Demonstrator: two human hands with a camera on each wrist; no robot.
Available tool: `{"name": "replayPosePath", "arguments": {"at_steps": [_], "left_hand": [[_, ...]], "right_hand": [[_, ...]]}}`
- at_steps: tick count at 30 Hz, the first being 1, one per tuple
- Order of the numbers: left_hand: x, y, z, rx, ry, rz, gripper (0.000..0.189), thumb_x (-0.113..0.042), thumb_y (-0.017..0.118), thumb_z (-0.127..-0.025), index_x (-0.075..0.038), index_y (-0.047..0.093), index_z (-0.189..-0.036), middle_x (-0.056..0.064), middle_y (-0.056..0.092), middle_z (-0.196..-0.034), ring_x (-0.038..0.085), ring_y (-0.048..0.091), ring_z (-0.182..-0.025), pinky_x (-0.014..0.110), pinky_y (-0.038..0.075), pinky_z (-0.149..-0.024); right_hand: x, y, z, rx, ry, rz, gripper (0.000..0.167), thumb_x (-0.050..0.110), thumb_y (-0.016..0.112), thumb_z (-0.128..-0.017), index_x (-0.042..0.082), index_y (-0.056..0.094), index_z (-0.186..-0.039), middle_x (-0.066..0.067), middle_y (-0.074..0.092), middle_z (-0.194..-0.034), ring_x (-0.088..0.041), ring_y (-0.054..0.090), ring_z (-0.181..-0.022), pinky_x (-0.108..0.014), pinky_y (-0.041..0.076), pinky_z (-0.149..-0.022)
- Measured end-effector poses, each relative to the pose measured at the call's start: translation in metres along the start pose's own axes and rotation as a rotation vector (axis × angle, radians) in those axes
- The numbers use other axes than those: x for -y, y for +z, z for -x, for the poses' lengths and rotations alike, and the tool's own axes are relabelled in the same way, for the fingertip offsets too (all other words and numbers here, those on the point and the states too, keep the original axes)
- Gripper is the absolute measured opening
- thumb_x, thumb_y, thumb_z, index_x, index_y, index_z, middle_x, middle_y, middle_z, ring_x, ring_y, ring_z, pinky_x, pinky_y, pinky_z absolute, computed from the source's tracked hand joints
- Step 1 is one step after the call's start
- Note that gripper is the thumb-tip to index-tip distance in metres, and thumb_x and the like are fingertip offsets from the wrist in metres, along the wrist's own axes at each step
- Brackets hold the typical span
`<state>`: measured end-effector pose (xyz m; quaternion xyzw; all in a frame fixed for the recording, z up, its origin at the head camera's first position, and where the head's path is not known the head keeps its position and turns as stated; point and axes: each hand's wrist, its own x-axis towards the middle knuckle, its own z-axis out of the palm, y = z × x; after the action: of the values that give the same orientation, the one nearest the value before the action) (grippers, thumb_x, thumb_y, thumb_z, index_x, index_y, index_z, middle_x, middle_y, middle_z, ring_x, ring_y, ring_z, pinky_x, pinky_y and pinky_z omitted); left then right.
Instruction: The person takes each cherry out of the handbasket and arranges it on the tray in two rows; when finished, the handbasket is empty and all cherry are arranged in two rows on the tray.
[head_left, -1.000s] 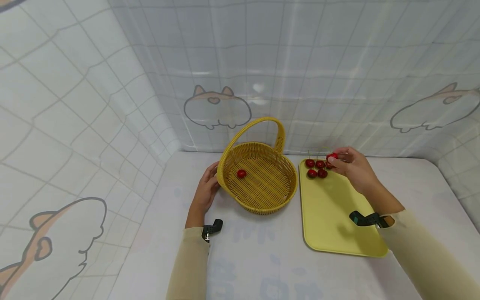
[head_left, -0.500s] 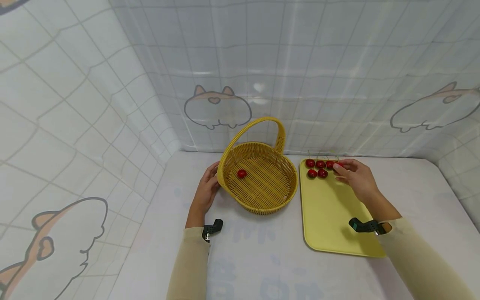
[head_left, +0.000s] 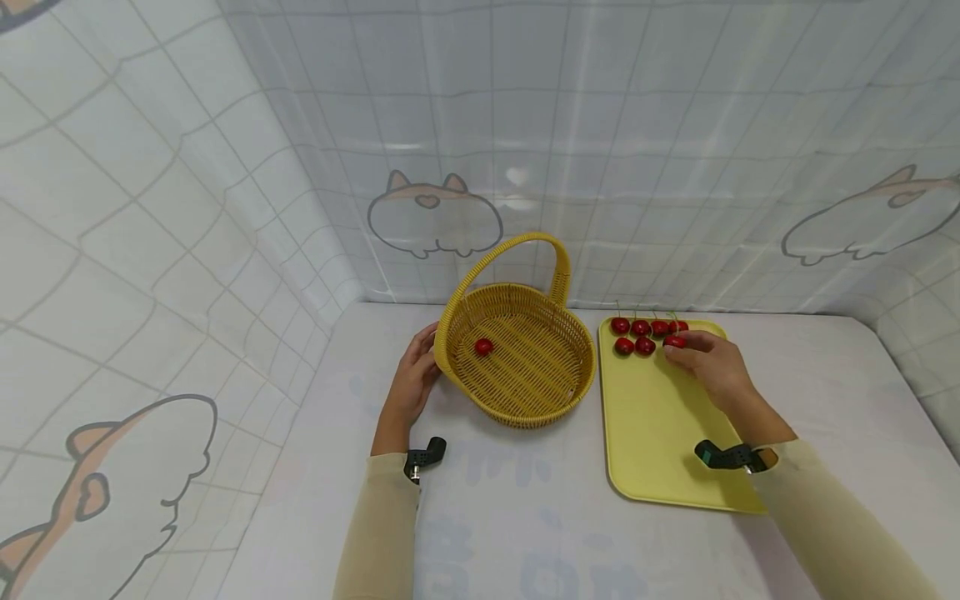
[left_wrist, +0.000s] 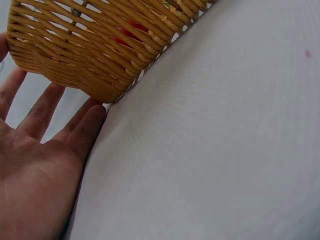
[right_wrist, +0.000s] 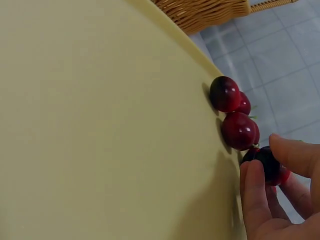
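A yellow wicker basket (head_left: 516, 419) with a tall arched handle stands mid-table, holding one red cherry (head_left: 483, 347). My left hand (head_left: 411, 379) rests against its left side; the left wrist view shows extended fingers (left_wrist: 42, 112) touching the woven wall. Over the far end of the yellow tray (head_left: 652, 442), my right hand (head_left: 716, 368) pinches a dark red cherry (right_wrist: 268, 163) between thumb and fingertips. Several cherries (head_left: 643, 346) with green stems are lined up in two rows beside it, near the tray's back left corner. The pinched cherry sits at the right end of the front row.
A white cloth with faint print covers the table (head_left: 495, 517). Tiled-pattern sheeting with cartoon animals forms the back wall (head_left: 600, 167) and the left wall (head_left: 150, 275). The basket's right rim comes close to the tray's left edge.
My right hand set one cherry down at the right end of the back row, then moved slightly toward me and now pinches a cherry in the front row. My left hand stays at the basket.
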<state>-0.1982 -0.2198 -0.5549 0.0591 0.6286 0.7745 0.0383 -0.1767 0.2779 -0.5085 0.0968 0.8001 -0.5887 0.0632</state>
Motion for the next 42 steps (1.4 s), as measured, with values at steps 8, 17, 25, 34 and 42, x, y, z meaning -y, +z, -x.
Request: {"name": "replayPosePath", "arguments": {"at_steps": [8, 17, 25, 34, 42], "left_hand": [[0.0, 0.0, 0.0, 0.003, 0.0, 0.002, 0.05, -0.02, 0.058, -0.103, -0.024, 0.047, -0.152, 0.003, 0.042, -0.158, 0.031, 0.044, -0.143, 0.028, 0.046, -0.107], [0.002, -0.002, -0.001, 0.003, -0.002, 0.012, 0.05, -0.018, 0.058, -0.103, -0.024, 0.047, -0.152, 0.004, 0.042, -0.158, 0.032, 0.044, -0.143, 0.027, 0.047, -0.106], [0.001, -0.002, 0.0, 0.002, -0.01, 0.011, 0.05, -0.019, 0.058, -0.103, -0.025, 0.047, -0.152, 0.002, 0.042, -0.159, 0.03, 0.044, -0.144, 0.028, 0.046, -0.108], [0.0, -0.001, 0.0, -0.002, -0.008, 0.01, 0.05, -0.017, 0.057, -0.103, -0.024, 0.047, -0.152, 0.002, 0.042, -0.158, 0.03, 0.044, -0.144, 0.028, 0.045, -0.108], [0.0, -0.002, -0.001, 0.003, -0.009, 0.017, 0.05, -0.018, 0.058, -0.103, -0.024, 0.047, -0.151, 0.002, 0.043, -0.158, 0.028, 0.045, -0.144, 0.029, 0.046, -0.109]], "right_hand": [[-0.005, 0.007, -0.003, -0.017, 0.013, 0.025, 0.064, 0.03, 0.069, -0.098, -0.003, 0.047, -0.147, 0.003, 0.057, -0.116, 0.005, 0.06, -0.088, -0.017, 0.056, -0.08], [-0.011, 0.004, -0.009, 0.014, 0.054, -0.27, 0.04, 0.018, 0.072, -0.096, 0.003, 0.05, -0.125, 0.009, 0.068, -0.097, -0.004, 0.073, -0.084, -0.024, 0.06, -0.08], [-0.014, 0.002, -0.011, 0.043, 0.098, -0.366, 0.04, 0.018, 0.073, -0.095, 0.002, 0.05, -0.124, 0.013, 0.074, -0.09, -0.007, 0.075, -0.083, -0.024, 0.06, -0.077], [-0.019, 0.003, -0.014, 0.02, 0.077, -0.255, 0.04, 0.03, 0.076, -0.092, 0.008, 0.055, -0.118, 0.016, 0.073, -0.089, -0.005, 0.074, -0.082, -0.023, 0.06, -0.075], [-0.019, 0.004, -0.014, 0.017, 0.062, -0.211, 0.043, 0.033, 0.077, -0.092, 0.007, 0.055, -0.119, 0.015, 0.073, -0.088, -0.004, 0.074, -0.08, -0.022, 0.06, -0.074]]}}
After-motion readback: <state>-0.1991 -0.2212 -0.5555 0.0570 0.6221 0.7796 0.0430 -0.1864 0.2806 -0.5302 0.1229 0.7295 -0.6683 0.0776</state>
